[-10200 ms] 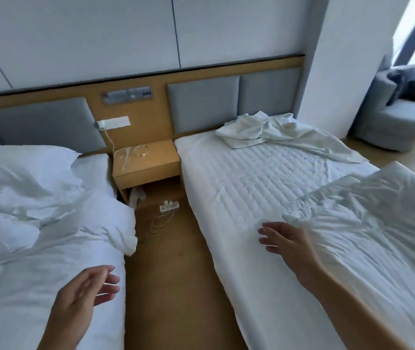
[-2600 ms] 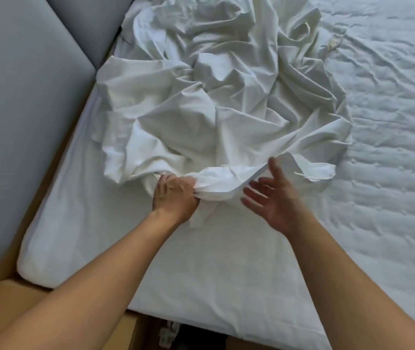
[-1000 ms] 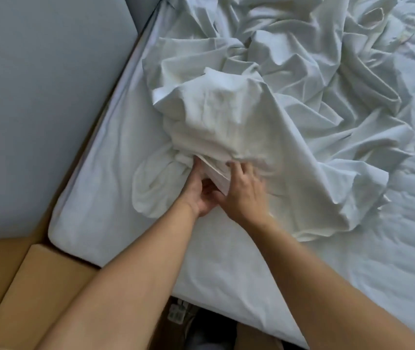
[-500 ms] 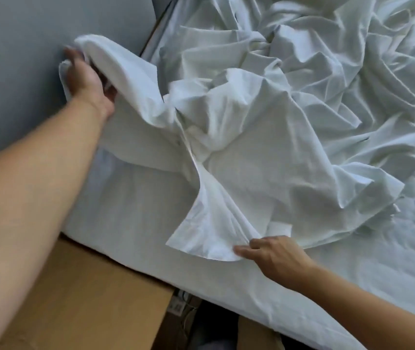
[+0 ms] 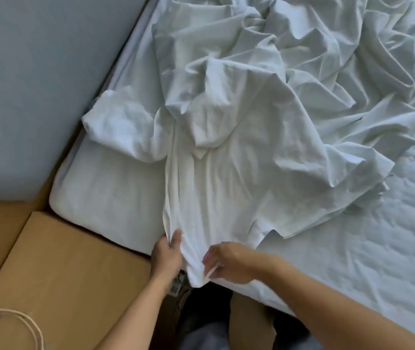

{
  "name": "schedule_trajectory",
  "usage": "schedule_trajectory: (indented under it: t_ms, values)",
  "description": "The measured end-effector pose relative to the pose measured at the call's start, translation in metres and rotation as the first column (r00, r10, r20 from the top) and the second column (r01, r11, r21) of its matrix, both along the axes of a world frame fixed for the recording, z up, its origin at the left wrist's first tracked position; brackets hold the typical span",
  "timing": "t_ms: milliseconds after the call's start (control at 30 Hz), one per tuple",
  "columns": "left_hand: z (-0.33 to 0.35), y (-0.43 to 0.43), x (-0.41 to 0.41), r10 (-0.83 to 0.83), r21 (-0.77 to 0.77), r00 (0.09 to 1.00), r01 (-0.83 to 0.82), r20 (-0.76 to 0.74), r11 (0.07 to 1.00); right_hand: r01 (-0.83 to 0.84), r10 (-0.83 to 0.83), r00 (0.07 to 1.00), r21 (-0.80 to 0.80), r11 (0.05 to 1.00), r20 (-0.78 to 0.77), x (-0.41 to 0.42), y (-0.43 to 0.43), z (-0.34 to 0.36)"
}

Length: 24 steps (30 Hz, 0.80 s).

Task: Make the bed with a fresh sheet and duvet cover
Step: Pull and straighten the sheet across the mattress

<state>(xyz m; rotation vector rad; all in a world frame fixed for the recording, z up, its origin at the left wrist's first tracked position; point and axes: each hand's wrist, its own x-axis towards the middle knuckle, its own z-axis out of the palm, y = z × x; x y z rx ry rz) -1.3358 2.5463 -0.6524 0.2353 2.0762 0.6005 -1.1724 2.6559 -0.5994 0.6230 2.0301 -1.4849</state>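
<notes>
A crumpled white sheet [image 5: 251, 127] lies in a heap at the head end of the mattress [image 5: 352, 248], which has a white quilted cover. One part of the sheet hangs over the mattress's near edge. My left hand [image 5: 167, 253] grips that part at its left edge. My right hand [image 5: 226, 263] pinches the same hanging part just to the right, at the mattress edge. A rolled fold of the sheet lies near the mattress corner by the headboard.
A grey padded headboard [image 5: 37, 84] fills the upper left. A wooden bedside table [image 5: 57, 286] stands next to the mattress corner, with a pale cable [image 5: 6, 327] on it. My legs and the floor show below between table and bed.
My left hand let go of the raised fold by the headboard and came down to the near edge beside my right hand. The sheet now hangs over the mattress edge.
</notes>
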Motion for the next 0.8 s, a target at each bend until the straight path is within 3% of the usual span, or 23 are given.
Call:
schedule_trajectory:
  t_ms: [33, 67, 100, 133, 167, 200, 233, 267, 300, 333, 400, 467, 500, 533, 567, 600, 667, 700, 733, 800]
  values:
    - [0.000, -0.009, 0.011, 0.085, 0.021, 0.996, -0.085, -0.001, 0.996, 0.158, -0.156, 0.988, -0.120, 0.980, 0.019, 0.011, 0.012, 0.004]
    - [0.000, -0.015, 0.021, 0.142, 0.040, 0.990, -0.142, -0.002, 0.989, 0.434, -0.433, 0.900, -0.184, 0.882, 0.049, 0.025, 0.025, 0.008]
    - [0.000, -0.018, 0.031, 0.176, 0.058, 0.984, -0.175, 0.001, 0.983, 0.760, -0.757, 0.648, -0.134, 0.635, 0.089, 0.045, 0.039, 0.008]
    - [0.000, -0.019, 0.042, 0.190, 0.073, 0.982, -0.189, 0.001, 0.979, 0.967, -0.969, 0.241, 0.069, 0.245, 0.062, 0.068, 0.053, 0.006]
    - [0.001, -0.019, 0.053, 0.186, 0.078, 0.983, -0.185, -0.005, 0.980, 0.941, -0.992, -0.127, 0.312, -0.128, -0.024, 0.096, 0.064, 0.002]
    - [0.001, -0.018, 0.065, 0.173, 0.071, 0.985, -0.172, -0.010, 0.983, 0.804, -0.925, -0.374, 0.475, -0.357, -0.060, 0.123, 0.069, -0.002]
    - [0.001, -0.017, 0.078, 0.164, 0.060, 0.986, -0.163, -0.010, 0.985, 0.727, -0.835, -0.550, 0.497, -0.473, 0.009, 0.144, 0.073, -0.008]
    - [0.001, -0.019, 0.090, 0.161, 0.043, 0.987, -0.160, -0.010, 0.986, 0.754, -0.767, -0.620, 0.398, -0.523, 0.166, 0.156, 0.078, -0.015]
    - [0.002, -0.021, 0.103, 0.166, 0.021, 0.986, -0.166, -0.010, 0.986, 0.831, -0.766, -0.557, 0.232, -0.507, 0.322, 0.161, 0.083, -0.022]
    - [0.004, -0.024, 0.116, 0.186, -0.011, 0.982, -0.186, -0.010, 0.982, 0.891, -0.790, -0.435, 0.082, -0.446, 0.432, 0.159, 0.088, -0.027]
    - [0.013, -0.035, 0.146, 0.278, -0.066, 0.961, -0.277, 0.003, 0.959, 0.977, -0.834, -0.100, -0.104, -0.185, 0.543, 0.148, 0.089, -0.026]
    - [0.027, -0.045, 0.192, 0.406, -0.104, 0.906, -0.396, 0.117, 0.912, 0.976, -0.823, 0.211, -0.157, 0.150, 0.527, 0.138, 0.084, -0.018]
    - [0.032, -0.047, 0.219, 0.436, -0.131, 0.874, -0.417, 0.214, 0.900, 0.958, -0.824, 0.288, -0.151, 0.245, 0.488, 0.137, 0.081, -0.012]
    - [0.035, -0.046, 0.247, 0.430, -0.150, 0.849, -0.403, 0.308, 0.903, 0.950, -0.839, 0.313, -0.150, 0.275, 0.445, 0.140, 0.078, -0.007]
    - [0.038, -0.042, 0.275, 0.393, -0.154, 0.833, -0.362, 0.390, 0.919, 0.960, -0.872, 0.280, -0.149, 0.239, 0.402, 0.150, 0.077, -0.004]
    - [0.040, -0.036, 0.301, 0.336, -0.141, 0.825, -0.306, 0.455, 0.941, 0.982, -0.915, 0.161, -0.154, 0.111, 0.370, 0.164, 0.077, -0.001]
    - [0.042, -0.018, 0.342, 0.183, -0.116, 0.847, -0.144, 0.500, 0.983, 0.927, -0.917, -0.210, -0.229, -0.297, 0.339, 0.203, 0.082, 0.002]
    - [0.042, -0.008, 0.354, 0.117, -0.100, 0.867, -0.078, 0.485, 0.992, 0.875, -0.890, -0.333, -0.251, -0.414, 0.311, 0.227, 0.084, 0.003]
    - [0.040, 0.003, 0.362, 0.083, -0.077, 0.880, -0.053, 0.467, 0.996, 0.878, -0.897, -0.365, -0.228, -0.420, 0.248, 0.254, 0.085, 0.004]
    - [0.033, 0.025, 0.368, 0.104, -0.018, 0.875, -0.108, 0.472, 0.994, 0.961, -0.963, -0.262, -0.078, -0.267, 0.071, 0.304, 0.083, 0.003]
